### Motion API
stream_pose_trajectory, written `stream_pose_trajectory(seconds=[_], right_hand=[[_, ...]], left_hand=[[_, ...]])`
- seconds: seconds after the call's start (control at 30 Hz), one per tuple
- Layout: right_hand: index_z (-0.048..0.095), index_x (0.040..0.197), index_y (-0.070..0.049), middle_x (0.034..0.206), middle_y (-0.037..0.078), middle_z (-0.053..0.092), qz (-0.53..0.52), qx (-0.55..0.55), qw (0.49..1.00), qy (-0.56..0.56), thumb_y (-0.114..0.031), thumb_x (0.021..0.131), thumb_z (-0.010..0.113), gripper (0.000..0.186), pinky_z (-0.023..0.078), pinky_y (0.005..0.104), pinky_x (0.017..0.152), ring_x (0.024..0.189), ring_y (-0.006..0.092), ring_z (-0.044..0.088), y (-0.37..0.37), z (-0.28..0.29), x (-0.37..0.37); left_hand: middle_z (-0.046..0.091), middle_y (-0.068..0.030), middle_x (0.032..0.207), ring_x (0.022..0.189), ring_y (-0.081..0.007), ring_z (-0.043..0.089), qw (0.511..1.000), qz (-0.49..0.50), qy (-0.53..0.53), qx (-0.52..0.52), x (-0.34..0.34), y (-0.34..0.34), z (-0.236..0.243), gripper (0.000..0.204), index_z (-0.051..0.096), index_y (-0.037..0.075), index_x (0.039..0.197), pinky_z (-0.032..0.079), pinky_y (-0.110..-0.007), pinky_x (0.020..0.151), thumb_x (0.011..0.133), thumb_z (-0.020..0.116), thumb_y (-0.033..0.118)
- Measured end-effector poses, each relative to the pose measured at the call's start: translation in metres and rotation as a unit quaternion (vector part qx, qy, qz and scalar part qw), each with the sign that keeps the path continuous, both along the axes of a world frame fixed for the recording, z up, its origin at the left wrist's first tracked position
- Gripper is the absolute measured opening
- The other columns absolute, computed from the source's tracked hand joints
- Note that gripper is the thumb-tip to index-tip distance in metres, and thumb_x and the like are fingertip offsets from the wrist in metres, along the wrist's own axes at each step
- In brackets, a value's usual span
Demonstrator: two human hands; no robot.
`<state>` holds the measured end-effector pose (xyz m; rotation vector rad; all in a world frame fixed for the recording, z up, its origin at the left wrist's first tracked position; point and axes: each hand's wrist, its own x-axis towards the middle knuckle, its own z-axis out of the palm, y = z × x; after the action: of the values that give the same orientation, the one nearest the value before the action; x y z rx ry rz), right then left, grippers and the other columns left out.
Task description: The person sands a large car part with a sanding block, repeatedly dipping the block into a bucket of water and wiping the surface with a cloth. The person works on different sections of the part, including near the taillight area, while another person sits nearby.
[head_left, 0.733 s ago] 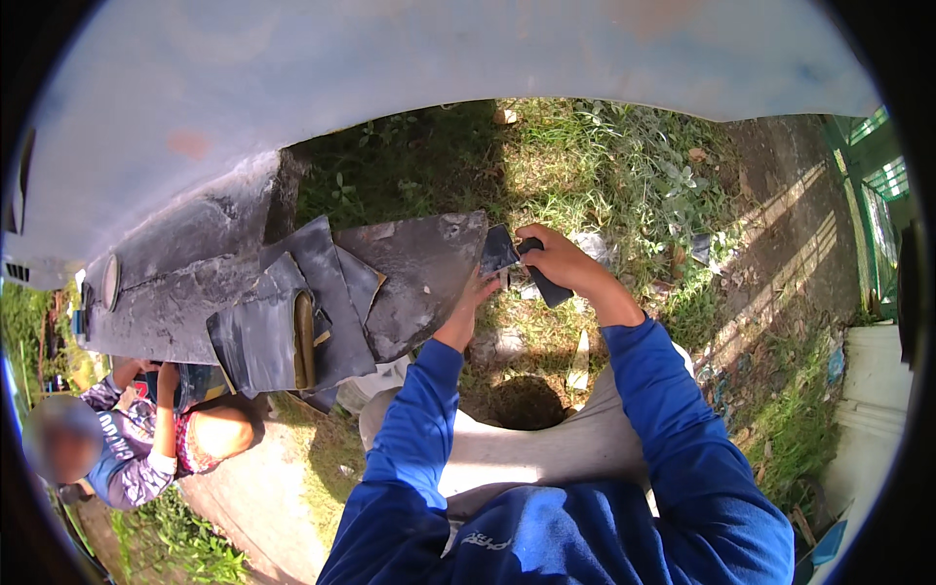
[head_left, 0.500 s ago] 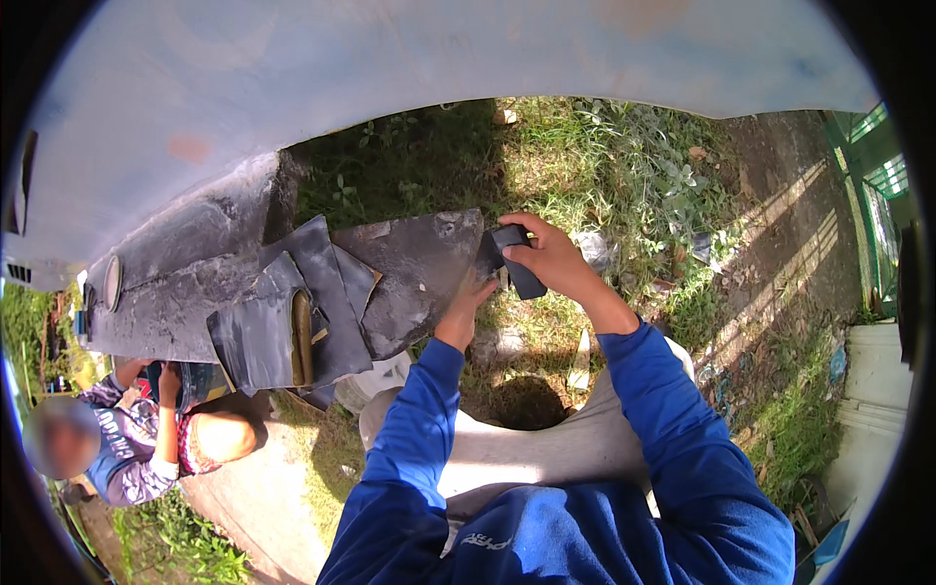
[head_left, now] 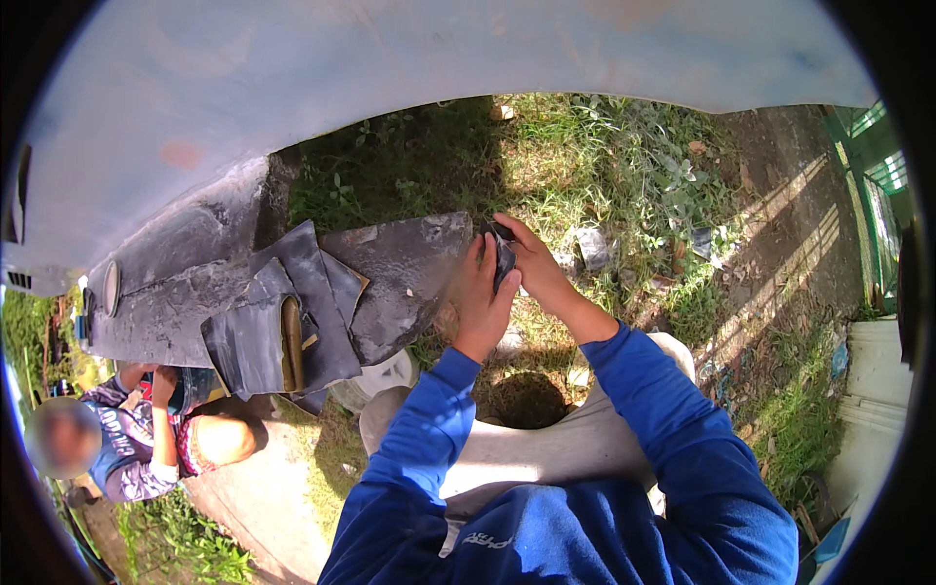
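Note:
A small dark folded sheet of sandpaper [head_left: 502,255] is pinched between both hands in front of me. My left hand [head_left: 480,302] presses its palm against one side, and my right hand [head_left: 534,268] grips the other side with its fingers. Both arms are in blue sleeves. Just left of my hands a dark grey primed panel [head_left: 400,278] juts out from a pale car body [head_left: 292,117]. Several dark sandpaper sheets [head_left: 292,322] lie on that panel.
Another person [head_left: 146,439] in a patterned shirt crouches at the lower left by the car. Grass and weeds [head_left: 604,166] cover the ground ahead. A dirt path [head_left: 780,244] and a green fence [head_left: 877,166] lie to the right. My knees in light trousers [head_left: 546,458] are below.
My right hand has brought the dark sheet down and leftward to meet my left hand, which now closes against it. The other person has stayed put.

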<state>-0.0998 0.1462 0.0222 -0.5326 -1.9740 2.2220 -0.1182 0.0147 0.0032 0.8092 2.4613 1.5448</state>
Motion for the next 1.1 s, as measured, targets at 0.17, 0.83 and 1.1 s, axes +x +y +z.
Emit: stream_pose_trajectory(seconds=[0.17, 0.83, 1.1], right_hand=[[0.055, 0.132, -0.001, 0.118, 0.013, 0.066, -0.033, -0.344, 0.938, 0.0, -0.014, 0.103, 0.044, 0.033, 0.053, 0.032, 0.089, 0.103, 0.0214, 0.066, 0.022, -0.003, -0.001], [0.061, 0.107, -0.003, 0.099, 0.016, 0.068, 0.007, -0.41, 0.898, -0.162, -0.027, 0.102, 0.046, 0.028, 0.063, 0.0515, 0.069, 0.082, 0.0311, 0.072, 0.049, 0.007, 0.006], [0.056, 0.131, -0.004, 0.103, 0.009, 0.063, -0.099, -0.008, 0.994, 0.038, -0.022, 0.096, 0.054, 0.039, 0.048, 0.0297, 0.08, 0.092, 0.0182, 0.06, 0.058, 0.022, 0.002]], left_hand=[[0.04, -0.0187, 0.151, 0.132, -0.035, 0.042, 0.997, -0.045, 0.07, -0.002, 0.005, -0.002, 0.022, 0.044, 0.058, 0.007, 0.139, 0.036, -0.045, 0.11, 0.096, 0.058, 0.014], [0.05, -0.0111, 0.147, 0.134, -0.0298, 0.043, 0.985, -0.078, 0.149, -0.037, -0.024, -0.024, 0.046, 0.036, 0.063, 0.009, 0.124, 0.036, -0.047, 0.114, 0.09, 0.056, 0.001], [0.067, -0.004, 0.101, 0.089, -0.0103, 0.064, 0.943, 0.099, -0.297, 0.111, -0.035, -0.032, 0.006, 0.019, 0.063, 0.004, 0.109, 0.057, -0.037, 0.087, 0.104, 0.056, 0.021]])
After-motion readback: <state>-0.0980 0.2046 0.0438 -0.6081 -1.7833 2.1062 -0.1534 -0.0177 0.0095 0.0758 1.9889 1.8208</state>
